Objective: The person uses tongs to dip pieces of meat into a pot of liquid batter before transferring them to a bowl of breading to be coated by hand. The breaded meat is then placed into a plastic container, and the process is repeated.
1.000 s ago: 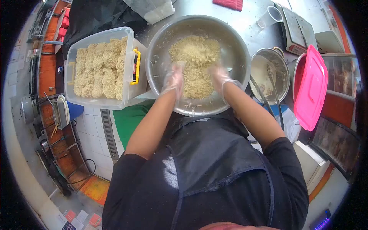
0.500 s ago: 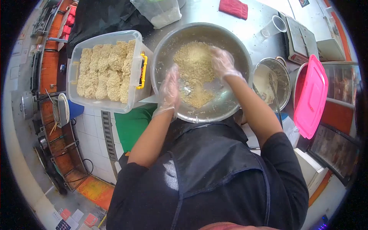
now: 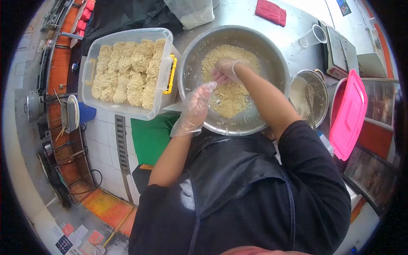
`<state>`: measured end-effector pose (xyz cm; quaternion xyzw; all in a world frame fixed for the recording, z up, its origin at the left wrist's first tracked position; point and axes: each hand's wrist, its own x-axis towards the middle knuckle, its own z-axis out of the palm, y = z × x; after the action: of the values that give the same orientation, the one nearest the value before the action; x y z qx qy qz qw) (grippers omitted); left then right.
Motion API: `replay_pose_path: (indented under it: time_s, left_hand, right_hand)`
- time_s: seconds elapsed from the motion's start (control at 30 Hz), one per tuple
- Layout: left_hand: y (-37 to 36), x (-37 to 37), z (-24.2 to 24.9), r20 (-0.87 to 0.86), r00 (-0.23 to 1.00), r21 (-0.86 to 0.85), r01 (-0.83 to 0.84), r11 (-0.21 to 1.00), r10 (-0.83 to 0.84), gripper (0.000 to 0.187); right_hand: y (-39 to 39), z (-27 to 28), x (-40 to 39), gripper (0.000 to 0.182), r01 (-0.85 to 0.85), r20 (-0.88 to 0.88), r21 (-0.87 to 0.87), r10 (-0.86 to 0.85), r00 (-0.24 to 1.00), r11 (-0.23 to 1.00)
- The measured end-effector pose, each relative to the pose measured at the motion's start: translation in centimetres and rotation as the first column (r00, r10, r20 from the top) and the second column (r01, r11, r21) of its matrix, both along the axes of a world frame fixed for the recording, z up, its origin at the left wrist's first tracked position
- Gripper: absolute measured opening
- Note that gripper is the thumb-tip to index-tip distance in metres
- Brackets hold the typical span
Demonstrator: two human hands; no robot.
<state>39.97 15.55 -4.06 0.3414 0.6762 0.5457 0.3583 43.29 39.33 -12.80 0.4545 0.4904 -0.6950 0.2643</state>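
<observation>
A wide steel bowl (image 3: pixel 274 55) in front of me holds pale, crumbly breading (image 3: pixel 231 104). My right hand (image 3: pixel 226 71), in a clear plastic glove, is over the middle of the crumbs. Its palm is turned partly toward me, with the fingers stretched to the left. At the bowl's left side is my left hand (image 3: pixel 197 106), gloved the same way, its fingers extended and slightly cupped toward the right one. No object shows in either hand. Left of the bowl, a clear plastic tub (image 3: pixel 95 97) holds rows of crumb-coated pieces (image 3: pixel 138 74).
A steel pot (image 3: pixel 321 93) with whitish contents and utensils stands right of the bowl, beside a pink lid (image 3: pixel 350 114). Farther back are a clear cup (image 3: pixel 313 36), a red cloth (image 3: pixel 270 12) and a bag of white powder (image 3: pixel 193 12). A yellow latch (image 3: pixel 171 74) sticks out from the tub.
My right hand has moved left from the bowl's right side to over the crumbs. My left hand has turned inward toward it. The whole view has shifted slightly.
</observation>
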Motion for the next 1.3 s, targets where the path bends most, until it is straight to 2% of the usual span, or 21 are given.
replay_pose_path:
  time_s: [0.07, 0.1, 0.13, 0.17, 0.27, 0.3, 0.33, 0.4, 0.43, 0.5, 0.6, 0.7, 0.83, 0.9, 0.93, 1.0, 1.03, 1.1, 1.2, 1.27, 1.3]
  left_hand:
    - [0.2, -0.2, 1.6, -0.015, 0.999, -0.080, 0.031, 0.996, -0.032, 0.040]
    - [0.3, -0.4, 1.3, -0.016, 0.999, -0.069, 0.026, 0.997, -0.027, 0.040]
    - [0.1, -0.4, 0.8, -0.009, 1.000, -0.028, 0.025, 0.999, -0.025, 0.040]
    - [-0.3, -0.2, 0.6, 0.002, 1.000, 0.006, 0.021, 1.000, -0.021, 0.040]
    - [-0.9, -0.3, 0.1, -0.068, 0.998, 0.045, 0.008, 0.999, -0.005, 0.042]
    - [-1.0, -0.4, 0.2, -0.063, 0.998, 0.038, 0.001, 0.999, 0.002, 0.042]
    - [-1.0, -0.4, 0.7, -0.060, 0.998, 0.033, -0.021, 0.999, 0.023, 0.042]
    - [-1.2, -0.4, 0.9, -0.045, 0.998, 0.009, -0.040, 0.999, 0.040, 0.042]
    - [-1.1, -0.5, 0.7, -0.024, 0.997, 0.051, -0.074, 0.996, 0.075, 0.043]
    - [-0.7, -0.7, 0.9, 0.002, 0.995, 0.098, -0.101, 0.990, 0.101, 0.044]
    - [-0.8, -1.7, 0.8, -0.014, 0.989, 0.041, -0.145, 0.989, 0.146, 0.048]
    - [-0.6, -2.6, 0.3, -0.004, 0.991, 0.062, -0.132, 0.989, 0.132, 0.048]
    - [1.2, -2.9, -1.5, 0.101, 0.969, 0.061, -0.231, 0.971, 0.224, 0.046]
    - [2.5, -3.1, -2.7, 0.317, 0.889, -0.096, -0.316, 0.944, 0.330, 0.058]
    - [3.1, -2.6, 2.3, 0.234, 0.928, -0.348, -0.199, 0.916, 0.291, 0.083]
    - [4.1, -2.7, -1.4, 0.353, 0.870, -0.447, -0.167, 0.879, 0.345, 0.094]
    - [4.3, -2.4, -3.7, 0.457, 0.789, -0.542, -0.119, 0.832, 0.411, 0.105]
    - [4.5, 0.1, -7.0, 0.521, 0.777, -0.565, 0.003, 0.825, 0.354, 0.108]
    - [4.1, 5.4, -7.4, 0.448, 0.866, -0.554, 0.074, 0.829, 0.222, 0.101]
    - [3.1, 6.9, -12.6, 0.700, 0.701, -0.396, 0.222, 0.891, 0.137, 0.092]
    - [3.3, 6.5, -11.9, 0.699, 0.703, -0.394, 0.225, 0.891, 0.131, 0.092]
  right_hand:
    - [1.6, -1.2, -0.5, 0.022, -0.312, -0.219, 0.553, 0.496, 0.840, 0.773]
    - [2.8, -0.7, -0.7, 0.021, 0.037, -0.350, 0.544, 0.187, 0.918, 0.838]
    - [3.7, 0.5, -0.8, 0.020, 0.377, -0.471, 0.485, -0.128, 0.873, 0.789]
    - [5.6, -0.6, -0.5, 0.023, 0.300, -0.400, 0.801, 0.090, 0.912, 0.519]
    - [5.0, -1.8, 1.4, 0.030, 0.021, -0.162, 0.770, 0.163, 0.973, 0.637]
    - [3.7, -1.1, 2.1, 0.040, -0.357, 0.034, 0.769, 0.524, 0.851, 0.530]
    - [2.0, 0.4, 2.9, 0.052, -0.660, 0.204, 0.691, 0.796, 0.570, 0.295]
    - [-3.0, 3.9, 3.0, 0.081, -0.858, 0.195, 0.491, 0.940, 0.279, 0.153]
    - [-4.4, 1.9, 4.5, 0.081, -0.862, 0.189, 0.481, 0.942, 0.279, 0.159]
    - [-6.2, -3.1, 7.8, 0.076, -0.734, -0.043, 0.531, 0.878, 0.477, 0.424]
    - [-4.7, 3.2, 8.9, 0.066, -0.679, 0.012, 0.466, 0.763, 0.646, 0.567]
    - [-2.6, 8.6, 7.9, 0.060, -0.641, 0.195, 0.548, 0.663, 0.722, 0.537]
    - [-3.3, 14.9, 8.6, 0.063, -0.458, 0.143, 0.799, 0.618, 0.773, 0.389]
    - [-2.9, 13.7, 10.0, 0.060, -0.311, -0.010, 0.867, 0.637, 0.771, 0.389]
    - [-2.5, 12.8, 10.7, 0.060, -0.310, -0.009, 0.868, 0.635, 0.772, 0.389]
    - [-2.1, 10.1, 11.9, 0.064, -0.164, 0.070, 0.956, 0.355, 0.932, 0.244]
    - [-2.2, 8.7, 12.3, 0.064, -0.162, 0.069, 0.956, 0.350, 0.934, 0.243]
    - [-2.6, 5.0, 12.7, 0.068, -0.262, 0.284, 0.587, 0.108, 0.953, 0.766]
    - [-9.7, -4.0, 14.0, 0.054, -0.491, 0.314, 0.696, 0.392, 0.865, 0.524]
    - [-12.5, -5.1, 13.4, 0.048, -0.555, 0.279, 0.678, 0.529, 0.801, 0.483]
    - [-12.9, -3.7, 12.9, 0.044, -0.107, 0.074, 0.518, 0.081, 0.994, 0.849]
